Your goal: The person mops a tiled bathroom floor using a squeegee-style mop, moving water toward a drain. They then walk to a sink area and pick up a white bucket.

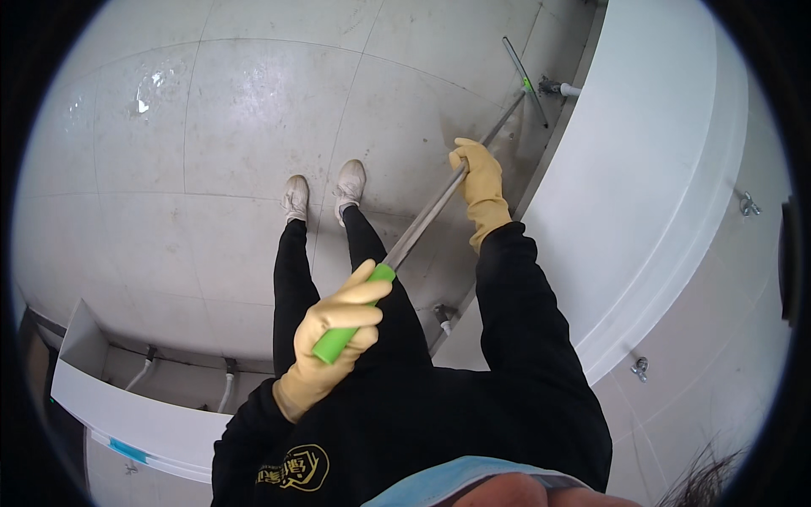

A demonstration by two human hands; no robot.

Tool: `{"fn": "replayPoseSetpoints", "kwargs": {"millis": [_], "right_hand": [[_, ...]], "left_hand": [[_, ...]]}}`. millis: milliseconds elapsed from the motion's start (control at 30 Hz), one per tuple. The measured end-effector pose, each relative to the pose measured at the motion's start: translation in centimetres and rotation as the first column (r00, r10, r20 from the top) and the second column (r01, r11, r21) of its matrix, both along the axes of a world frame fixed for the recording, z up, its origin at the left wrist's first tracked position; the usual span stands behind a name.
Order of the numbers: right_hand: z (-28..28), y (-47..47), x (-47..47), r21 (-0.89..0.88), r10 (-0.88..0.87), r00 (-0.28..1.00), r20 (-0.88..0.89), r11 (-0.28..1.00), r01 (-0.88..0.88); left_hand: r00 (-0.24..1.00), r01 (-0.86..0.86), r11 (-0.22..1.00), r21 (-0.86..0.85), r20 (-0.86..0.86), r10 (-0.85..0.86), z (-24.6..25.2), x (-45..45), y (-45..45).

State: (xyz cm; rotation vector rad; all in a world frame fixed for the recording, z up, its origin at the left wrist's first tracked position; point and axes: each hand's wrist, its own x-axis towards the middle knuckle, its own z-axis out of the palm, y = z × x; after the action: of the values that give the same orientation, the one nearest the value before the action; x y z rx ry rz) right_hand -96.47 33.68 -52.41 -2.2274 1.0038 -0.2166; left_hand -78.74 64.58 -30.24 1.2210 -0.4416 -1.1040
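My left hand [339,329], in a tan rubber glove, is closed around the green handle grip [336,344] of a floor squeegee. Farther along, my right hand [478,177], gloved the same way, holds the squeegee's metal pole [424,222]. The pole slants up and right across the view, from my body to the floor. At its far end the squeegee head [525,82], a thin dark blade with a green centre clip, is over the tiled floor beside a white drain pipe [569,90]. Whether the whole blade touches the floor I cannot tell.
A long white trough [633,158] runs along the right, with metal taps [749,204] on the wall beyond. Another white trough [152,396] with drain pipes beneath stands at the lower left. Wet patches [149,92] shine on the floor tiles. My white shoes [296,198] are left of the pole.
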Motion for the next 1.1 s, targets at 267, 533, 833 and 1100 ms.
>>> {"fn": "replayPoseSetpoints", "kwargs": {"millis": [267,533,833,1100], "right_hand": [[-0.1,5.8,-4.0,-0.044,-0.013,1.000,0.019,0.999,0.014],[1.7,14.4,-4.1,0.039,-0.100,0.993,-0.070,0.994,0.103],[1.9,19.8,-5.7,0.105,-0.197,0.969,-0.147,0.971,0.214],[1.4,19.9,-5.7,0.091,-0.264,0.962,-0.071,0.959,0.270]], "left_hand": [[0.986,-0.116,0.978,0.171,-0.100,0.134,0.8,-0.7,3.2],[0.997,-0.056,0.972,0.229,-0.044,0.068,2.5,3.4,6.8],[0.984,0.005,0.950,0.312,-0.170,0.051,2.3,4.9,8.9],[0.964,0.114,0.991,0.064,-0.250,-0.094,0.6,6.1,9.0]]}}
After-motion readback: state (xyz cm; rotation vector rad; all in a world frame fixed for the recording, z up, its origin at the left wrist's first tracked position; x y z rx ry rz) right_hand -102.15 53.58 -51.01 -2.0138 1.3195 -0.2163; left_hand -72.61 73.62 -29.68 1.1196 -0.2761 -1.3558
